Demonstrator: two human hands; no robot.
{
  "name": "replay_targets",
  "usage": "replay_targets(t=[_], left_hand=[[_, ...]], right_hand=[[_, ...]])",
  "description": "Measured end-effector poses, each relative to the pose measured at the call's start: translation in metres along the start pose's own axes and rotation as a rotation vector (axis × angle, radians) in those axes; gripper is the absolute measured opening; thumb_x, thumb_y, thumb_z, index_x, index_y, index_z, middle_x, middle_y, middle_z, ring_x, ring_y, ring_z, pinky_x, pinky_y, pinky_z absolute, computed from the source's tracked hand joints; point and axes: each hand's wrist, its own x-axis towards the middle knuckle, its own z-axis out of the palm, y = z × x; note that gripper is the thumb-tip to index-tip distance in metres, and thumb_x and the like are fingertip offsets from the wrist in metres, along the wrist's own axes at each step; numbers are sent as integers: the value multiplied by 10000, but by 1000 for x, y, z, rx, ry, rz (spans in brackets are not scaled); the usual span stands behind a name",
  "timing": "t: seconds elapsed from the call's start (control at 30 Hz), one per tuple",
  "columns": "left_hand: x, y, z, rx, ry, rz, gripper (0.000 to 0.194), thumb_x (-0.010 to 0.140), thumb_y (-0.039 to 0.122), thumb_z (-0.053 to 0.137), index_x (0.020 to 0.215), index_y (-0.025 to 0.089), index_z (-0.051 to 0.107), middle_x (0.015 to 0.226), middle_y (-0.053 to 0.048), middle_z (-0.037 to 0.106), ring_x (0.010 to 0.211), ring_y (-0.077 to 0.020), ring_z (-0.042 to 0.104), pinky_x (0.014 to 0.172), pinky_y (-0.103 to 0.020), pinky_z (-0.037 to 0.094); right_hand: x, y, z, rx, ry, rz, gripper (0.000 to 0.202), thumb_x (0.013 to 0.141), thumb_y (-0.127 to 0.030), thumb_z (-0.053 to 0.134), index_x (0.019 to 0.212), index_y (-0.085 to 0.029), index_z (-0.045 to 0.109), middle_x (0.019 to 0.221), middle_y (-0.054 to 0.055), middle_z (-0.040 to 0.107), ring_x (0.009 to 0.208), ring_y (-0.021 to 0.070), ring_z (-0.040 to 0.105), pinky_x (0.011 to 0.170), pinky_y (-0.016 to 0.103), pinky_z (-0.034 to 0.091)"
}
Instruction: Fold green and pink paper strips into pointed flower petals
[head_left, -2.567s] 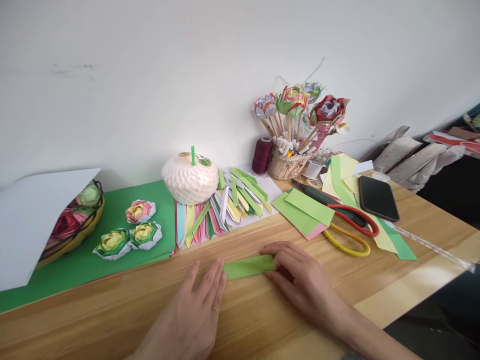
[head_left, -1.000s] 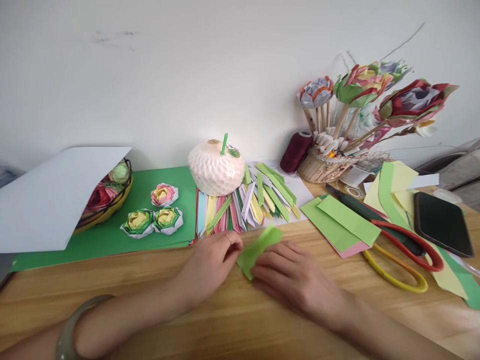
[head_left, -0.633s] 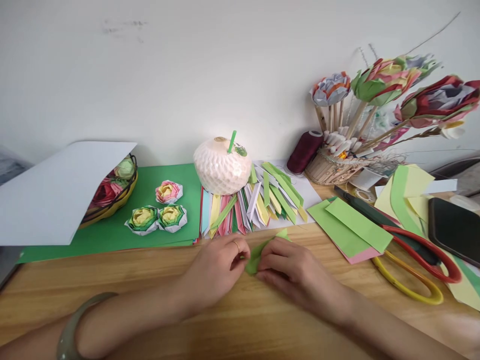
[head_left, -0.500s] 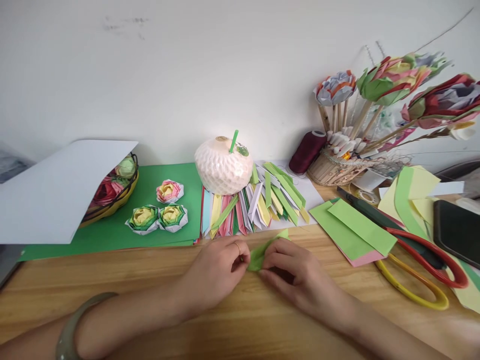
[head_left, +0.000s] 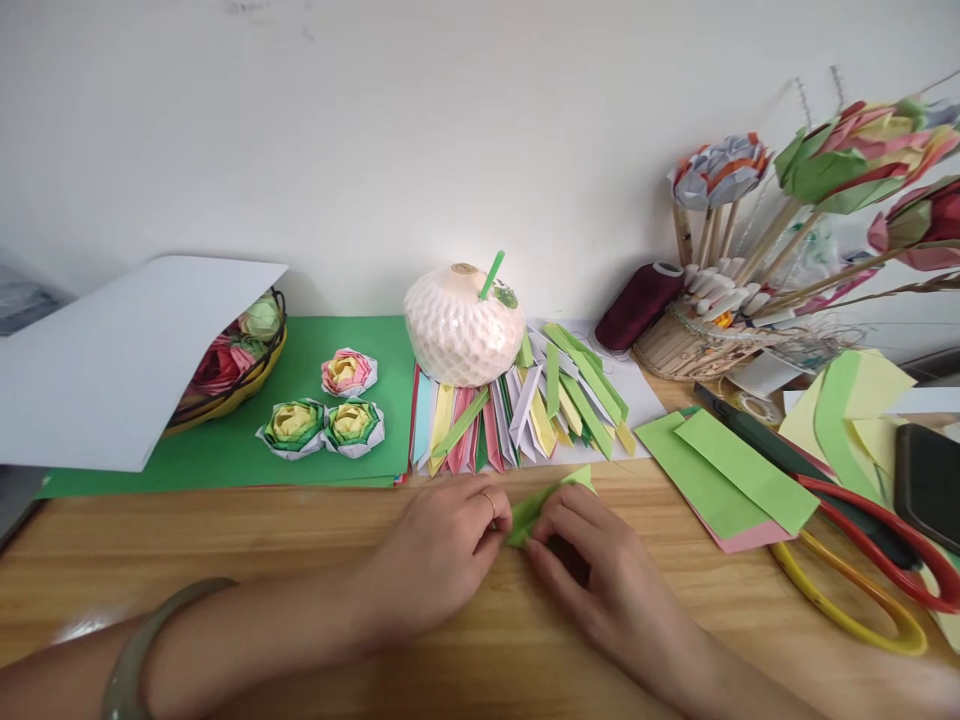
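"Where was the green strip (head_left: 534, 508)?"

"Between the two hands, just above or on the table (head_left: 300, 540) (I couldn't tell which), near the middle, on the near side of the pile."

"And what were the hands doing?"

"The left hand (head_left: 448, 545) pinched its left end between thumb and curled fingers. The right hand (head_left: 592, 555) gripped it farther along, fingers bent over it and thumb on the near side. Neither was free."

"How far along was that piece?"

"Partway, I'd judge. It looked bent along its length, and a pointed corner stuck out past the right fingers. The fingers hid the rest, so I couldn't count the folds."

"What seemed done?"

"A heap of narrow folded strips (head_left: 525, 405) in many colours lay at the far side, spread on the right of the white ornament (head_left: 465, 325) and in front of it. Three small flowers (head_left: 354, 425) sat to the left on green card (head_left: 390, 345), apparently finished."

"And left?"

"On the right, a few flat green slips (head_left: 739, 480), with pink showing beneath, lay beside the scissors (head_left: 866, 525). They looked uncreased, so probably none had been folded yet."
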Motion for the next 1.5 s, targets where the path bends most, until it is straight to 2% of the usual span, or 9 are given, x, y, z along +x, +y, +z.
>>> replay_targets(t=[0.23, 0.33, 0.47, 0.93, 1.07, 1.2, 1.27, 1.37, 1.5], left_hand=[[-2, -1, 1, -1, 2, 18, 181, 791, -2, 515, 727, 156, 578, 727, 6, 582, 677, -134, 542, 639, -238, 412], [-6, -2, 2, 65, 8, 109, 231, 840, 41, 453, 761, 164, 632, 741, -15, 570, 683, -146, 534, 624, -252, 406], [-11, 0, 4, 181, 65, 206, 303, 862, 84, 416, 704, 178, 656, 709, -28, 547, 660, -154, 493, 588, -271, 374], [-13, 3, 2, 226, 68, 242, 331, 877, 86, 400, 664, 164, 641, 717, -32, 560, 659, -150, 487, 577, -270, 381], [-13, 3, 2, 273, 54, 256, 328, 883, 96, 395, 669, 163, 634, 716, -33, 559, 665, -155, 488, 579, -269, 401], [-11, 0, 3, 435, 73, 326, 310, 900, 119, 417, 662, 158, 611, 750, -43, 562, 721, -177, 492, 589, -276, 427], [-10, -2, 4, 502, 80, 325, 277, 911, 132, 430, 711, 151, 622, 802, -56, 576, 766, -193, 508, 617, -295, 453], [-9, -4, 3, 567, 38, 348, 248, 925, 136, 406, 911, 137, 654, 911, -98, 606, 836, -234, 526, 633, -342, 489], [-8, -5, 3, 492, 37, 419, 262, 945, 103, 376, 1004, 75, 630, 950, -118, 624, 904, -236, 546, 716, -370, 516]], right_hand=[[0, 0, 5, -56, 29, 1, 170, 799, -49, 446, 702, -188, 460, 731, 29, 504, 703, 176, 479, 610, 295, 396], [2, 0, 6, -58, 36, 6, 171, 790, -46, 450, 697, -189, 452, 724, 26, 497, 700, 176, 473, 604, 293, 389], [2, 0, 5, -50, 35, 14, 170, 786, -53, 459, 692, -193, 446, 717, 22, 499, 697, 173, 473, 598, 288, 390], [0, 2, 4, -53, 29, 18, 140, 776, -56, 464, 783, -195, 463, 782, 38, 532, 732, 187, 506, 614, 300, 426], [-2, 8, -5, -62, -58, -86, 156, 843, -69, 434, 865, -187, 533, 832, 49, 553, 760, 179, 520, 637, 292, 435], [-3, 12, -16, -134, -136, -247, 235, 867, -82, 417, 947, -187, 611, 841, 60, 571, 761, 179, 525, 645, 298, 428], [-4, 10, -18, -149, -164, -278, 258, 852, -86, 426, 994, -178, 620, 840, 66, 578, 761, 186, 522, 650, 312, 428], [-6, 4, -19, -151, -211, -254, 239, 834, -148, 488, 1034, -173, 616, 886, 76, 583, 795, 207, 517, 686, 350, 437], [-7, -1, -20, -164, -228, -173, 203, 845, -222, 534, 1023, -181, 622, 910, 74, 567, 826, 223, 506, 699, 373, 439]])
